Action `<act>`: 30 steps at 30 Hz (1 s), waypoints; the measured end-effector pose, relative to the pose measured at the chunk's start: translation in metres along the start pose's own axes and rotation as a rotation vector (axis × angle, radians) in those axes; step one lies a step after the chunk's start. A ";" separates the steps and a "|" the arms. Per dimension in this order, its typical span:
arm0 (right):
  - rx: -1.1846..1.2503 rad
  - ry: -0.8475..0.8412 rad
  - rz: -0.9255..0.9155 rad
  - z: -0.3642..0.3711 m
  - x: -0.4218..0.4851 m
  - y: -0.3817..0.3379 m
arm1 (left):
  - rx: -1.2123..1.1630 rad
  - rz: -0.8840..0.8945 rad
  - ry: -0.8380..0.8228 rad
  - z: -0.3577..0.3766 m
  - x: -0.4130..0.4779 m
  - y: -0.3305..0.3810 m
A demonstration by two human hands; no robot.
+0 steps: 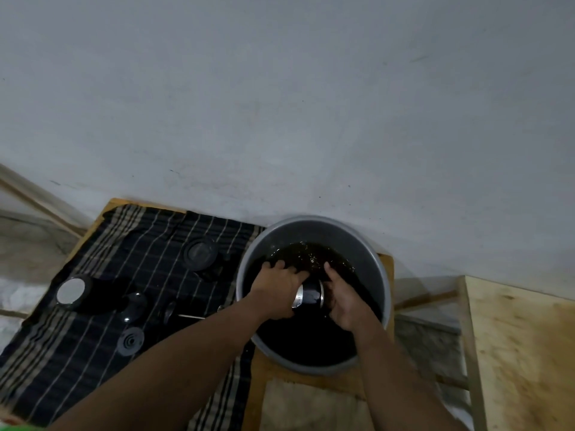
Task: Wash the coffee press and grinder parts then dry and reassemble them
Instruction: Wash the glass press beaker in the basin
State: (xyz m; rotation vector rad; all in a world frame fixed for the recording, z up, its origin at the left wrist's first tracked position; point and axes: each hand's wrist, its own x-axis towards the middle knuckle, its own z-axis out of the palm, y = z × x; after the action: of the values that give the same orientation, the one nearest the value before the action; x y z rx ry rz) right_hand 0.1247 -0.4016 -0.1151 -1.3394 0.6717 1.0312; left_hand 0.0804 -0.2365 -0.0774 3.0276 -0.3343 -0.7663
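A short black cylinder with silver metal rims (308, 295) is held between both hands, at the surface of dark water in a round grey basin (311, 230). Its long axis runs from palm to palm. The left hand (280, 290) is curled over one end and the right hand (343, 301) is cupped round the other, both equally near. Black round parts (199, 253) are laid on a dark striped cloth (93, 353), well outward of the left fingers.
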 end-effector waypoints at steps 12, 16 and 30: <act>0.043 -0.037 0.077 0.007 0.003 0.004 | 0.051 0.039 -0.010 -0.001 0.003 -0.006; -0.170 0.333 -0.094 -0.002 0.004 -0.009 | -0.012 -0.015 -0.030 -0.001 0.004 -0.001; -0.012 0.220 -0.032 -0.006 0.010 0.006 | -0.008 -0.006 -0.024 -0.005 0.002 -0.007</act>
State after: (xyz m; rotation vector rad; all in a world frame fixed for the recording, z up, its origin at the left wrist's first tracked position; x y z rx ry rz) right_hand 0.1249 -0.4056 -0.1277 -1.4830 0.8058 0.8714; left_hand 0.0860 -0.2299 -0.0745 3.0152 -0.3220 -0.8027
